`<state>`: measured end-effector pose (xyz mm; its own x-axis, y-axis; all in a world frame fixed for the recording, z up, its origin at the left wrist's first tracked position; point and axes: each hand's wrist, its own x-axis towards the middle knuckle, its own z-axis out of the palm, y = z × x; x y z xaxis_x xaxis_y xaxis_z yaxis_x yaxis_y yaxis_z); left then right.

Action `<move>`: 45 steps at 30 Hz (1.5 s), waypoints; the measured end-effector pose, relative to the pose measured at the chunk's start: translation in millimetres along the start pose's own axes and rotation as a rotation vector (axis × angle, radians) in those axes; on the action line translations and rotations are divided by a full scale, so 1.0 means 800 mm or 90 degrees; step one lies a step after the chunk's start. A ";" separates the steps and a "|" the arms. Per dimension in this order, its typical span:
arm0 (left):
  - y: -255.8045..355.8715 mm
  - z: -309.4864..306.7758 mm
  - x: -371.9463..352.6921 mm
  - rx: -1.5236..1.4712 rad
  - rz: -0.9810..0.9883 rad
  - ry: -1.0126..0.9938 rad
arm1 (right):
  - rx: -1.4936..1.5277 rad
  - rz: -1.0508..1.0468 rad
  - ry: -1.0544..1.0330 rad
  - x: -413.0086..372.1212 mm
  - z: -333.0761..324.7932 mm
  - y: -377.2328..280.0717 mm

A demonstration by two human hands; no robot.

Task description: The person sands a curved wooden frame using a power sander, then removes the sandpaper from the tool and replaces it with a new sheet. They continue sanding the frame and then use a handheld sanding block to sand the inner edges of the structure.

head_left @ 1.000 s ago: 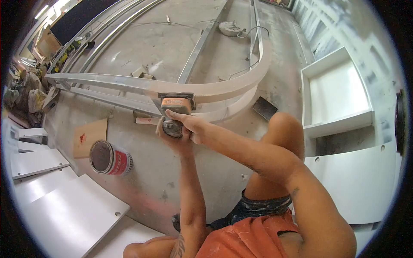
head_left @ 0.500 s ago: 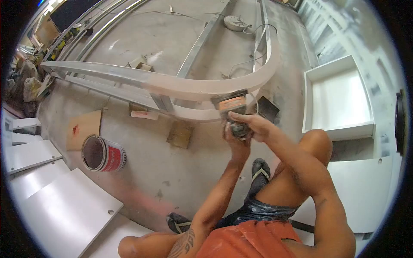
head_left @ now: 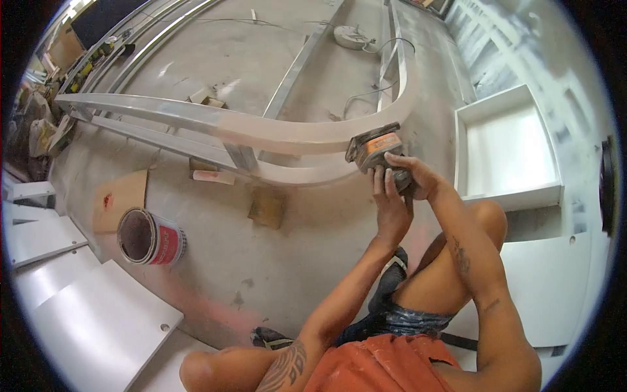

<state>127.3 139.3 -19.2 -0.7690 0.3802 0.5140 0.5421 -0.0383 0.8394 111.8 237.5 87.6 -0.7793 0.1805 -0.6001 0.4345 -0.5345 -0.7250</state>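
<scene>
A dark electric sander [head_left: 380, 149] with an orange label is held between both my hands. Its flat pad lies against the outer face of the curved metal frame [head_left: 287, 136], near the bend, where a pale filler-like coat covers the rail. My left hand [head_left: 392, 210] grips the sander body from below, fingers reaching up over its near side. From the right, my right hand [head_left: 418, 175] wraps the body with the thumb along the top. Parts of the fingers are hidden behind the tool.
A tin with a red label [head_left: 151, 236] stands on the floor at left, by a piece of cardboard [head_left: 124, 202]. White panels [head_left: 98, 326] lie at lower left. A white open box [head_left: 503, 144] is at right. A brown square block [head_left: 266, 208] sits below the frame; a cable [head_left: 366, 97] trails inside it.
Both hands have carried the sander to the right along the curve, and it has turned so its pad tilts with the bend. The view has shifted slightly.
</scene>
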 end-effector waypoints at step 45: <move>-0.117 -0.192 0.021 -0.091 -0.110 0.347 | 0.029 0.005 0.015 0.083 0.220 0.095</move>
<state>11.7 7.2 -61.7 -0.9259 -0.1361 0.3525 0.3714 -0.1562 0.9152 13.6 63.8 52.1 -0.7654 0.1949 -0.6133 0.4186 -0.5730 -0.7046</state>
